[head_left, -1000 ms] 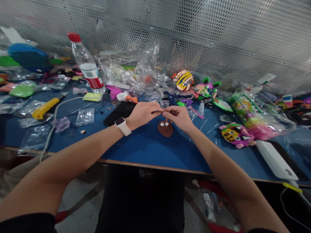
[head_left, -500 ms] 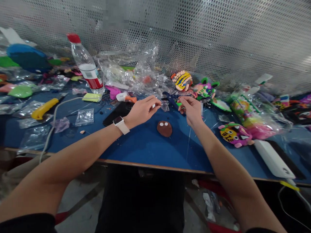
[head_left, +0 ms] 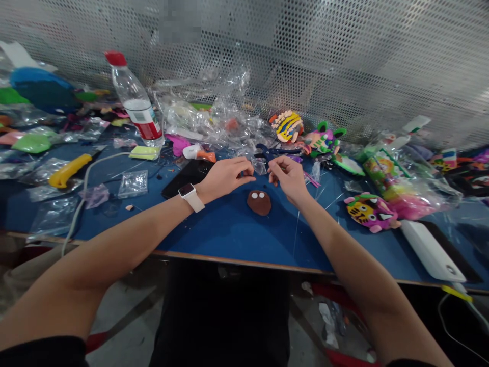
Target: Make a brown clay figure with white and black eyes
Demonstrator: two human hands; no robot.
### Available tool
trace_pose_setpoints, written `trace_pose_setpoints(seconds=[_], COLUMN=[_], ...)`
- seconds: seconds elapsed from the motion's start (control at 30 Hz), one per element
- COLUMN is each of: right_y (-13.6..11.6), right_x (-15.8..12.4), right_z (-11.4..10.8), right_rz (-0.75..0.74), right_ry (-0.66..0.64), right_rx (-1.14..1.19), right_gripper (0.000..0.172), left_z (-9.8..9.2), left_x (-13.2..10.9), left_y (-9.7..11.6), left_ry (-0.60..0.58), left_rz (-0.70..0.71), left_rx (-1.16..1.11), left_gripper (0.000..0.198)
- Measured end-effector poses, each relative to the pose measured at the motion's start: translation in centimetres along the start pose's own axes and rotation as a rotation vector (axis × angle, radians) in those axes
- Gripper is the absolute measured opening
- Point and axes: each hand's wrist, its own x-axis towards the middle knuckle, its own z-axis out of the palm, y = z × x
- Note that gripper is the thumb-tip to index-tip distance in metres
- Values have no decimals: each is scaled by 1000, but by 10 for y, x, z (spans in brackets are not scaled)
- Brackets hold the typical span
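Brown flattened clay piece with two small white clay discs near its top lies on the blue table in front of me. Just beyond it on the left, my left hand hovers with fingers curled and thumb close to them; whatever sits at the tips is too small to make out. Opposite, my right hand has thumb and fingers pinched together, their tips hiding anything between them. The two hands are a short gap apart. Behind the right hand lie dark blue scissors.
A plastic bottle stands at back left, near a yellow-handled cutter. A black phone lies by my left wrist. Colourful clay figures and a white power bank are at right. Clear wrappers line the perforated metal screen.
My right hand has moved left and slightly down, closer to my left hand, uncovering the scissors' handles or blades behind it. My left fingers have shifted slightly; the white bit there no longer shows.
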Motion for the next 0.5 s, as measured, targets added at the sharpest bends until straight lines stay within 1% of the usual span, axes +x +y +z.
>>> trace_pose_setpoints(seconds=[0.1,0.27,0.37,0.5], right_y=[2,5,6,6], right_x=[0,1,2,2], right_z=[-1,-2,-2,-1], right_rz=[-5,-15,-25,-25], right_ry=[-2,0,2,5], right_rx=[-11,-37,-41,-41], right_gripper=[45,46,46,43], left_z=[0,3,5,6], left_x=[0,0,0,1], left_y=[2,4,3,4], left_ry=[-54,-176,-225,-248], left_rz=[35,126,139,126], left_rx=[-22,-99,-128,-185], left_gripper=[23,23,25,23])
